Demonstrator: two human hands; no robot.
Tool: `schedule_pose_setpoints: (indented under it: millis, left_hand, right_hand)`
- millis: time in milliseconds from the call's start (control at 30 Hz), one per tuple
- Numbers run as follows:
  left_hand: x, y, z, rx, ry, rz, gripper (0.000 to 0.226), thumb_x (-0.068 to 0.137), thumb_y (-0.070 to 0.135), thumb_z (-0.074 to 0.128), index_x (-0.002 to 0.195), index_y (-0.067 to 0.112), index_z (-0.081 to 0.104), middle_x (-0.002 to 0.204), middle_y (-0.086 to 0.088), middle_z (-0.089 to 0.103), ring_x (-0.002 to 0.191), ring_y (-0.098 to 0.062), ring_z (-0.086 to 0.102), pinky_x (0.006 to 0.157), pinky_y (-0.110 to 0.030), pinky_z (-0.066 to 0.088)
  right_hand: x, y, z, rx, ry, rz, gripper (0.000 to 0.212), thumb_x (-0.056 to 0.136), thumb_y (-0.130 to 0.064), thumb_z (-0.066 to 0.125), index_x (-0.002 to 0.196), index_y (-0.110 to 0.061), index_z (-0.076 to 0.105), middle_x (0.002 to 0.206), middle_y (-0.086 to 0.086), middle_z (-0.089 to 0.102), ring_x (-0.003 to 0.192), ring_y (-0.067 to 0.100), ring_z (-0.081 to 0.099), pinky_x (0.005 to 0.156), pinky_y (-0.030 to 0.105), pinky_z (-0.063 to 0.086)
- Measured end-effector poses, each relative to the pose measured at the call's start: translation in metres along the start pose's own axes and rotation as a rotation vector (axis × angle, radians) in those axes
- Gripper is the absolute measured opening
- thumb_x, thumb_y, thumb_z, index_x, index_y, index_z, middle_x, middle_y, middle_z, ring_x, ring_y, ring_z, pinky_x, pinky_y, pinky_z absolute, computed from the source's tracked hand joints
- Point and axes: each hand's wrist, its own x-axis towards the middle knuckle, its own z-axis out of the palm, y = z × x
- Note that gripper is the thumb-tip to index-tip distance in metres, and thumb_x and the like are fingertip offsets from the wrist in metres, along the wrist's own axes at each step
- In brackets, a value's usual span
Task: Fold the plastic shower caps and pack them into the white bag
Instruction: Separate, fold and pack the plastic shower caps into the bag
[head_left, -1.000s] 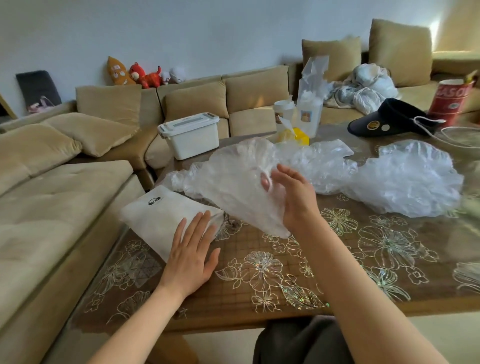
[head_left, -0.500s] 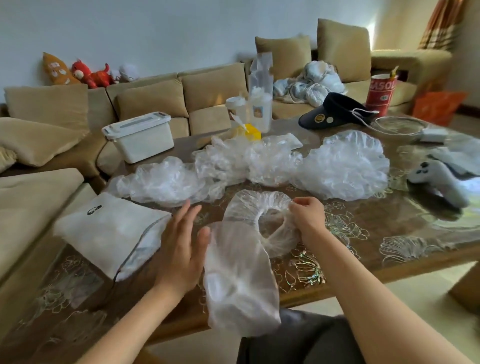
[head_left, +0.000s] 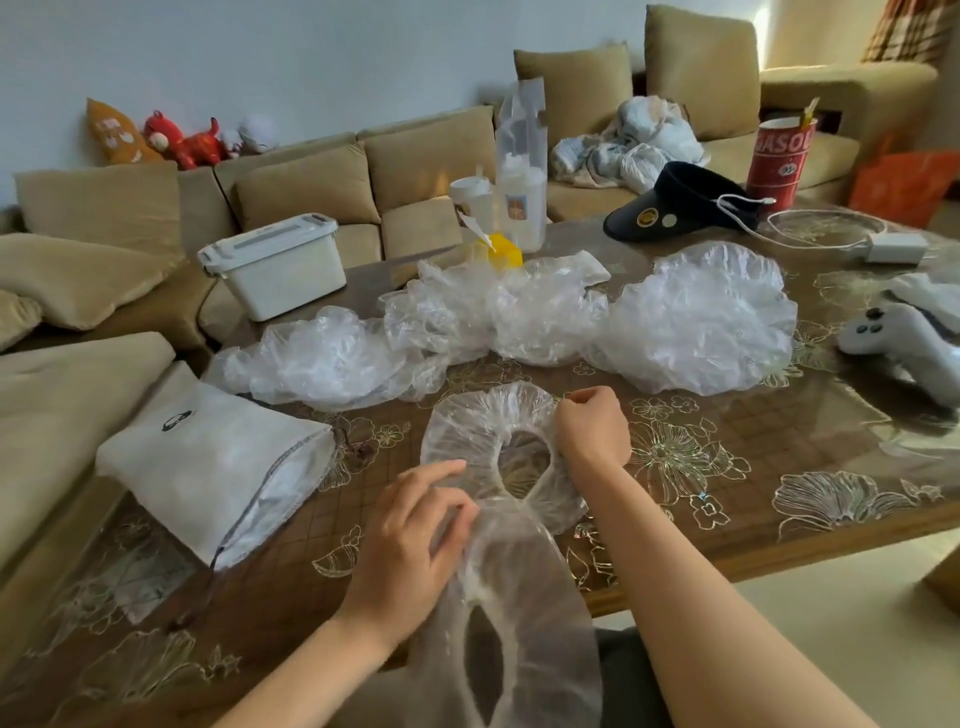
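Caps (head_left: 545, 312) ahead, white bag (head_left: 208, 467) left; tabletop (head_left: 753, 457) right open.

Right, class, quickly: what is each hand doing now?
Left hand: closed, gripping the shower cap at its middle.
Right hand: closed, pinching the same cap's rim.

- clear shower cap (head_left: 483, 452) was twisted into a figure eight, with half hung off the near edge of the table (head_left: 779, 467)
- spare caps (head_left: 696, 322) were heaped in a row just behind it
- white bag (head_left: 208, 467) was laid on its side to the left, mouth turned toward the cap
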Motion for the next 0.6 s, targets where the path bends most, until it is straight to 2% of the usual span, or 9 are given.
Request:
schedule_pose_setpoints:
  millis: [133,233,300,367,433,467,500,567,600]
  left_hand:
    - [0.058,-0.024,-0.024,-0.034,0.096,-0.365,0.01,0.096,0.025,0.052,0.088,0.018,0.053,0.063,0.002,0.054,0.054,-0.013,0.051,0.047,-0.02,0.039]
    - [0.106,-0.07,-0.025,0.011,0.109,-0.962,0.017,0.094,0.014,0.052,0.087,0.002,0.061,0.067,-0.003,0.054,0.061,-0.02,0.052,0.055,-0.028,0.038]
    - [0.131,-0.095,-0.028,-0.214,0.26,-1.376,0.014,0.093,0.003,0.048,0.098,-0.005,0.058,0.067,-0.011,0.053,0.046,-0.022,0.055,0.044,-0.022,0.038]
    - [0.146,-0.112,-0.033,-0.509,0.486,-1.56,0.025,0.093,-0.007,0.04,0.114,0.002,0.049,0.077,-0.02,0.057,0.03,-0.015,0.052,0.032,-0.018,0.039]
    - [0.153,-0.123,-0.035,-0.575,0.545,-1.545,0.02,0.096,-0.003,0.043,0.114,0.002,0.047,0.106,-0.026,0.061,0.064,-0.021,0.068,0.064,-0.009,0.05]
    - [0.157,-0.124,-0.032,-0.574,0.532,-1.565,0.01,0.097,0.004,0.047,0.106,-0.001,0.049,0.122,-0.025,0.057,0.094,-0.027,0.066,0.086,-0.001,0.037]
    - [0.155,-0.125,-0.027,-0.515,0.488,-1.593,0.018,0.097,0.011,0.048,0.107,-0.004,0.05,0.133,-0.024,0.05,0.115,-0.033,0.055,0.09,0.003,0.022]
    - [0.147,-0.109,-0.02,-0.121,0.24,-1.481,0.043,0.098,0.022,0.044,0.132,-0.004,0.039,0.144,-0.021,0.036,0.13,-0.037,0.039,0.108,-0.025,0.032]
    - [0.14,-0.099,-0.016,0.062,0.229,-1.368,0.048,0.097,0.025,0.044,0.137,0.0,0.035,0.144,-0.02,0.033,0.13,-0.037,0.036,0.107,-0.041,0.034]
  right_hand:
    - [0.003,-0.002,0.003,-0.123,-0.009,-0.057,0.039,0.092,-0.042,0.051,0.116,-0.011,0.047,0.11,0.006,0.061,0.1,0.027,0.058,0.078,0.034,0.04]
    - [0.001,0.001,0.006,-0.293,-0.079,-0.131,0.05,0.09,-0.051,0.05,0.12,-0.01,0.045,0.11,0.006,0.061,0.103,0.027,0.059,0.076,0.032,0.038]
    - [0.001,0.005,0.008,-0.357,-0.078,-0.163,0.039,0.092,-0.043,0.048,0.116,-0.013,0.05,0.109,0.004,0.063,0.1,0.025,0.06,0.079,0.032,0.041]
    - [0.001,0.008,0.008,-0.355,-0.052,-0.189,0.032,0.093,-0.043,0.045,0.107,-0.016,0.055,0.102,0.002,0.064,0.093,0.023,0.06,0.078,0.031,0.043]
    - [0.004,0.008,0.007,-0.316,-0.021,-0.203,0.033,0.096,-0.047,0.04,0.094,-0.018,0.053,0.092,0.0,0.063,0.081,0.021,0.055,0.072,0.029,0.041]
    - [0.004,0.008,0.006,-0.3,-0.006,-0.203,0.034,0.096,-0.049,0.039,0.092,-0.018,0.052,0.09,0.0,0.063,0.077,0.02,0.053,0.07,0.029,0.039]
    - [0.006,0.008,0.006,-0.286,0.006,-0.201,0.035,0.096,-0.049,0.038,0.091,-0.018,0.052,0.09,0.0,0.063,0.076,0.019,0.052,0.068,0.029,0.038]
    - [0.007,0.008,0.004,-0.242,0.0,-0.175,0.031,0.097,-0.045,0.039,0.093,-0.017,0.051,0.089,0.0,0.061,0.076,0.02,0.052,0.067,0.029,0.037]
    - [0.007,0.007,0.003,-0.2,-0.016,-0.151,0.024,0.096,-0.039,0.042,0.092,-0.017,0.051,0.088,0.0,0.061,0.078,0.02,0.054,0.068,0.029,0.038]
